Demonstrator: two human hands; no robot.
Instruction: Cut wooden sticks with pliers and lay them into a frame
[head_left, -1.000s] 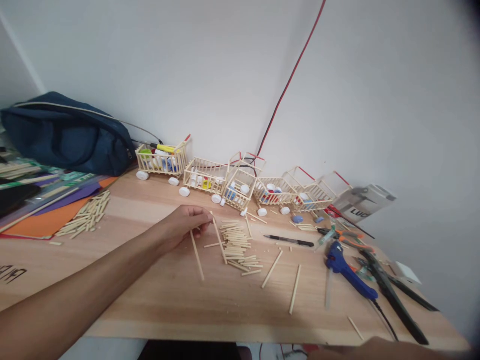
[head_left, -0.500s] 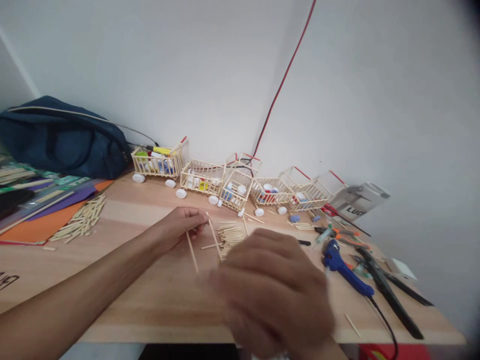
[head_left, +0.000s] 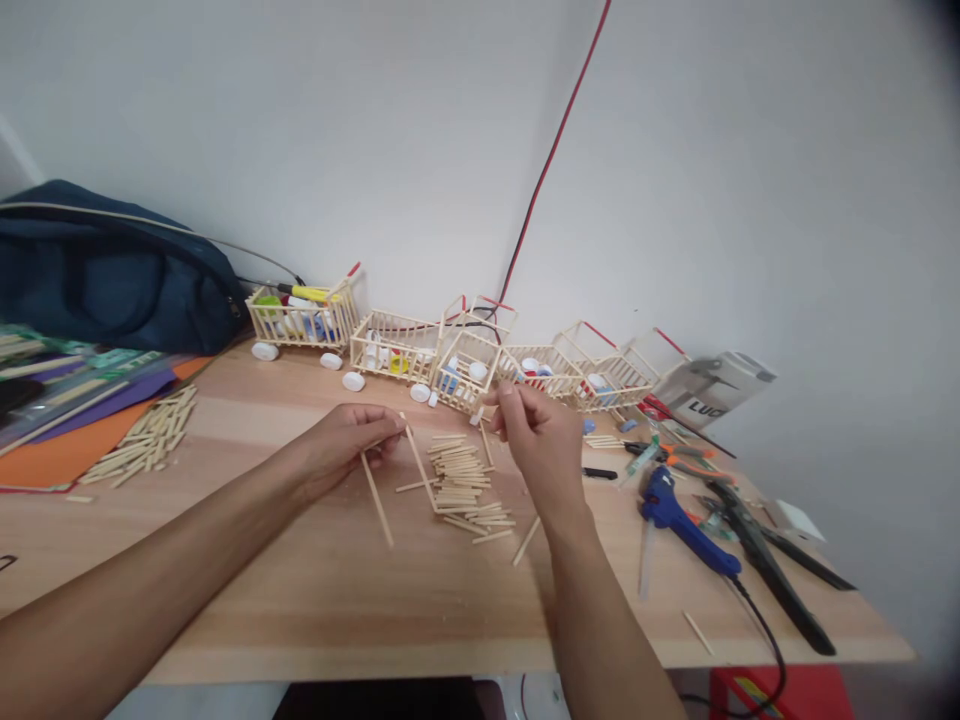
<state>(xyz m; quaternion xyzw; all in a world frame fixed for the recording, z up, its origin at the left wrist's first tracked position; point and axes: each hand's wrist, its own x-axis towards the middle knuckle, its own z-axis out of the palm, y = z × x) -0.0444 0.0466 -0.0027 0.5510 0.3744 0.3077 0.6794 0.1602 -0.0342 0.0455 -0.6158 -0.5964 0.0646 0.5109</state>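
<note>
My left hand (head_left: 367, 432) is closed, its thumb and fingers pinching a small frame of thin wooden sticks (head_left: 418, 462). Two long sticks of the frame slant down toward the table from my fingers; the part joining them is mostly covered by the hand. My right hand (head_left: 538, 430) is raised to the right of a pile of short cut sticks (head_left: 459, 472). Its fingers are curled in near the thumb, and whatever may be between them is too small to make out. Behind it, a miniature stick cart (head_left: 466, 372) stands near the wall.
Several more stick carts (head_left: 394, 345) with white wheels line the wall. A blue glue gun (head_left: 686, 528), large black-handled cutters (head_left: 772, 570) and orange-handled pliers (head_left: 686, 455) lie at right. Another stick heap (head_left: 150, 440), orange paper (head_left: 82, 445) and a blue bag (head_left: 120, 275) are at left.
My right hand has moved up and away from the near foreground toward the carts, uncovering the stick pile. My left hand keeps its hold on the stick frame.
</note>
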